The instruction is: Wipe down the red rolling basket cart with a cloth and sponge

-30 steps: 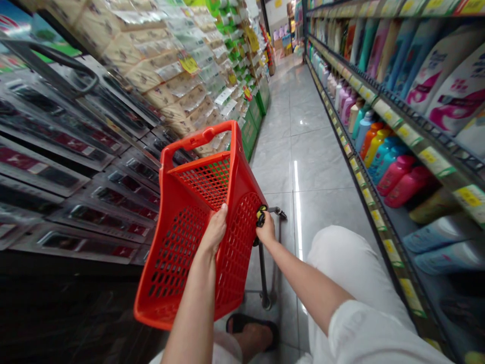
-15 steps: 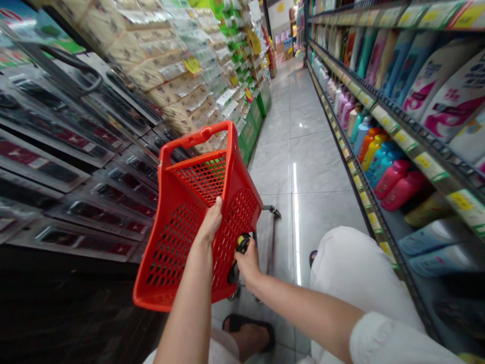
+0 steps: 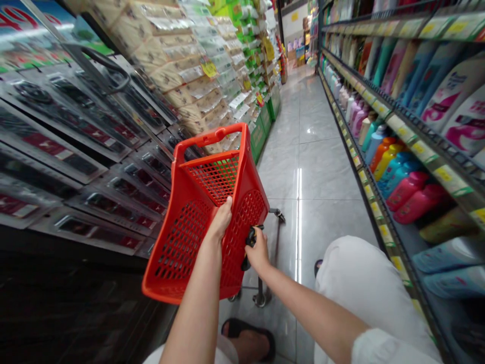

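Note:
A red plastic shopping basket [image 3: 176, 247] with perforated walls stands tilted on a wheeled frame [image 3: 260, 290] in the aisle. My left hand [image 3: 223, 217] reaches over the basket and is closed on its side rim, with the thumb up. At the outer side of the basket, my right hand [image 3: 258, 248] has its fingers closed on a black and yellow tool. The tool's lower part lies against the basket's perforated side, and my fingers hide some of it.
Shelves with bottles [image 3: 411, 187] run along the right. Boxed packs on hooks [image 3: 106, 202] and stacked tissue packs [image 3: 182, 65] line the left. The tiled floor [image 3: 318, 167] stretches ahead. My knee and sandalled foot are below.
The basket, both hands and the shelves sit a little further right in the view. My right hand still grips the tool, whose yellow part shows less. More of the wheeled frame is visible.

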Demonstrator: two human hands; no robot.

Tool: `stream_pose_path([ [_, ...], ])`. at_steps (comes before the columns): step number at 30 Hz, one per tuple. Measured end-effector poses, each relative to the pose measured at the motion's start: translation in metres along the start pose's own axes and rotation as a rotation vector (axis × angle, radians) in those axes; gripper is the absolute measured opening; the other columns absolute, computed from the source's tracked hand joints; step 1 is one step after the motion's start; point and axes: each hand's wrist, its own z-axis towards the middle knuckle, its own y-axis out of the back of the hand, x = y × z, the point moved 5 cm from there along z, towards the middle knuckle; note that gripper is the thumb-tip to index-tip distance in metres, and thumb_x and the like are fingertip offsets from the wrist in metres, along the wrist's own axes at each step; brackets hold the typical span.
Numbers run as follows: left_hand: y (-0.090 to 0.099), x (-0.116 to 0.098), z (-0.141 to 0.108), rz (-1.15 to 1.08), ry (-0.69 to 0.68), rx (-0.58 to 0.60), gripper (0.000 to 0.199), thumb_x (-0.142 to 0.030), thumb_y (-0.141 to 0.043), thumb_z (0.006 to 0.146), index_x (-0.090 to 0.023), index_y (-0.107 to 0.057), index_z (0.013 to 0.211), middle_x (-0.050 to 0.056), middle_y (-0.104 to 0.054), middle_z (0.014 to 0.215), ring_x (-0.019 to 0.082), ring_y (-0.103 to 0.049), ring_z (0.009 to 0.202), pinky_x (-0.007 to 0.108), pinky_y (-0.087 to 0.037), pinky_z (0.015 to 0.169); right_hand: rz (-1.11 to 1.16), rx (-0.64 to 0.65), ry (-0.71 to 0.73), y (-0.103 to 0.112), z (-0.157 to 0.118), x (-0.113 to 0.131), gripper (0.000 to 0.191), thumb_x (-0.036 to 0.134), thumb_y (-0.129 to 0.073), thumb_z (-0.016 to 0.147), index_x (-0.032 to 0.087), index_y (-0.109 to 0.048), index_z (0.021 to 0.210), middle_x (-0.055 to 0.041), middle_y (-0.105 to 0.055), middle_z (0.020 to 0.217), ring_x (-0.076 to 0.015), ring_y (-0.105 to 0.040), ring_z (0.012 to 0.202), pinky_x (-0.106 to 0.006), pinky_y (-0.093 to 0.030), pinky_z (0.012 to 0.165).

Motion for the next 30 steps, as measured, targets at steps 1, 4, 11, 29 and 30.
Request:
stream_pose_path([
  [1, 0.000, 0.000, 0.000, 0.010, -0.005, -0.009, 0.074, -0.075, -0.049, 0.076, -0.010, -0.074, 0.102, 0.013, -0.074, 0.107, 0.029, -0.061, 0.118, 0.038, -0.041, 0.106, 0.016, 0.008, 0.046, -0.001, 0.008, 0.014, 0.060, 0.007, -0.054, 0.063, 0.021, -0.056, 0.120, -0.0073, -0.059, 0.108, -0.0217, -0.059, 0.103, -0.038, -0.050, 0.095],
  [4, -0.003, 0.000, 0.004, 0.019, -0.016, -0.046, 0.070, -0.074, -0.043, 0.081, -0.013, -0.076, 0.097, 0.011, -0.076, 0.103, 0.028, -0.061, 0.117, 0.037, -0.040, 0.107, 0.072, 0.052, 0.242, 0.000, 0.028, 0.064, 0.058, 0.011, -0.057, 0.068, 0.022, -0.054, 0.125, -0.0084, -0.057, 0.121, -0.0219, -0.055, 0.116, -0.039, -0.044, 0.104],
  [11, 0.017, 0.001, -0.017, -0.147, 0.022, -0.126, 0.074, -0.070, -0.030, 0.088, -0.013, -0.069, 0.113, 0.014, -0.073, 0.110, 0.027, -0.065, 0.111, 0.040, -0.045, 0.101, 0.004, 0.085, 0.361, 0.018, 0.033, 0.106, 0.055, 0.008, -0.055, 0.066, 0.026, -0.063, 0.118, -0.0054, -0.058, 0.113, -0.0216, -0.057, 0.108, -0.039, -0.047, 0.099],
  [29, 0.010, 0.043, -0.073, -0.612, 0.216, 0.170, 0.072, -0.065, -0.017, 0.092, -0.022, -0.062, 0.128, 0.012, -0.073, 0.112, 0.025, -0.067, 0.105, 0.039, -0.049, 0.093, -0.701, 0.410, 0.834, -0.002, 0.062, 0.160, 0.061, -0.003, -0.050, 0.070, 0.031, -0.066, 0.118, -0.0037, -0.051, 0.138, -0.0250, -0.052, 0.094, -0.041, -0.050, 0.083],
  [30, 0.011, 0.045, -0.071, -0.593, 0.213, 0.135, 0.073, -0.066, -0.015, 0.092, -0.022, -0.062, 0.127, 0.011, -0.073, 0.109, 0.025, -0.068, 0.103, 0.039, -0.051, 0.091, -0.695, 0.445, 0.845, 0.002, 0.042, 0.154, 0.063, -0.002, -0.051, 0.069, 0.031, -0.064, 0.121, -0.0042, -0.050, 0.139, -0.0253, -0.051, 0.095, -0.041, -0.050, 0.084],
])
